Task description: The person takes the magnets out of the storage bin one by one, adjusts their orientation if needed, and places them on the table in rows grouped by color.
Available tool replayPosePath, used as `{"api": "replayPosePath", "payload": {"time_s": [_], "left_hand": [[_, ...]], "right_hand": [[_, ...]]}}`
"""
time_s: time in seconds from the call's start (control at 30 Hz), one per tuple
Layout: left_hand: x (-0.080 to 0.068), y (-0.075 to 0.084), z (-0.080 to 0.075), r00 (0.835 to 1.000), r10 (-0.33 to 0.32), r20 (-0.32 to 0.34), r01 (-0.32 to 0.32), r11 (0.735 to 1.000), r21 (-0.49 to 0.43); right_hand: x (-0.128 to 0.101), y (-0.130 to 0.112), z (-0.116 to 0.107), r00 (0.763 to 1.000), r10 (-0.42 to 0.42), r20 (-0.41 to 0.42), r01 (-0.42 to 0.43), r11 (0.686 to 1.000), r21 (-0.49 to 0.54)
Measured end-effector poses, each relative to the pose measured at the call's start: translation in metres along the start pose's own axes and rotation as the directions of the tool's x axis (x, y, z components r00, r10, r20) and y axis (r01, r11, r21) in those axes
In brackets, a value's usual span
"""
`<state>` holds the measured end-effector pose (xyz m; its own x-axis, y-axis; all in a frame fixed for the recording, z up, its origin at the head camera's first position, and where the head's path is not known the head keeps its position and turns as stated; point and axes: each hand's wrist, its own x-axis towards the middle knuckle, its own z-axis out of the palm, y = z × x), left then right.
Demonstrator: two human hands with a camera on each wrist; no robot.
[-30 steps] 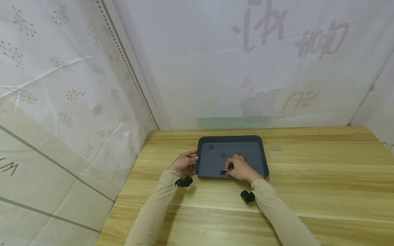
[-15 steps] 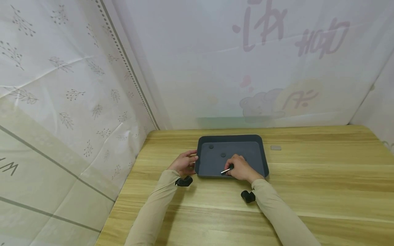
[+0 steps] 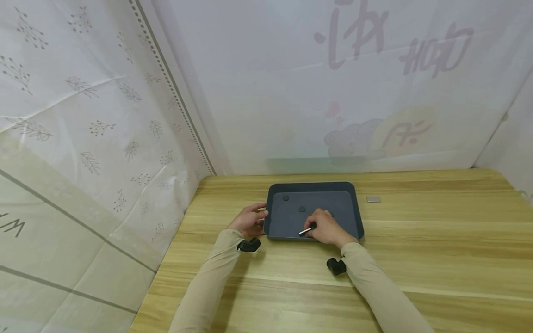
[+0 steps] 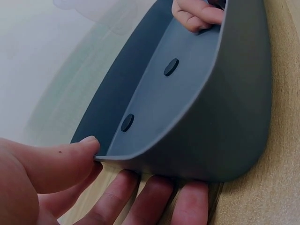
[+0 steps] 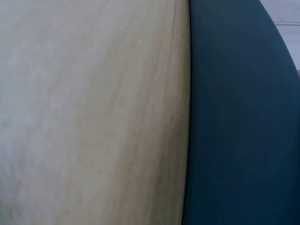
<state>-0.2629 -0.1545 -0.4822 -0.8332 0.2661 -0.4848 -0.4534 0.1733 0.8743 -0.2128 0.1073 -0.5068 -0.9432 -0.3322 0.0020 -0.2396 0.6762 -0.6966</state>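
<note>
The left hand (image 3: 249,220) grips the left rim of the dark tray (image 3: 283,222) at frame centre, thumb on top and fingers curled under, probably to steady it. Inside the tray, the right hand (image 3: 326,227) pinches what seems a small flat metal piece (image 3: 306,231), tilted on its edge.

Large faded purple characters show through the translucent back curtain (image 3: 358,83), top right, mirrored, so none of them reads. Lower on that sheet, more pale strokes sit on a yellowish patch beside a cartoon figure, perhaps lettering, too washed out to make out. On the left curtain (image 3: 83,138), at its far left edge, dark strokes like a "W" are cut off.
</note>
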Motion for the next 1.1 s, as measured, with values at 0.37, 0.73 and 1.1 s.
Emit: {"api": "replayPosePath", "payload": {"time_s": [0.37,0.73,1.1], "left_hand": [[0.001,0.003,0.0,1.0,-0.01,0.003,0.01,1.0,-0.015],[0.006,-0.002,-0.003,1.0,-0.007,0.03,0.009,0.999,-0.048],[0.023,-0.015,-0.013,0.999,-0.006,0.05,0.009,0.997,-0.075]], "right_hand": [[0.001,0.0,-0.002,1.0,-0.012,0.004,0.012,1.0,0.0],[0.002,0.003,0.001,1.0,-0.013,0.0,0.013,1.0,0.006],[0.001,0.002,0.0,0.999,-0.041,-0.014,0.041,0.999,0.013]]}}
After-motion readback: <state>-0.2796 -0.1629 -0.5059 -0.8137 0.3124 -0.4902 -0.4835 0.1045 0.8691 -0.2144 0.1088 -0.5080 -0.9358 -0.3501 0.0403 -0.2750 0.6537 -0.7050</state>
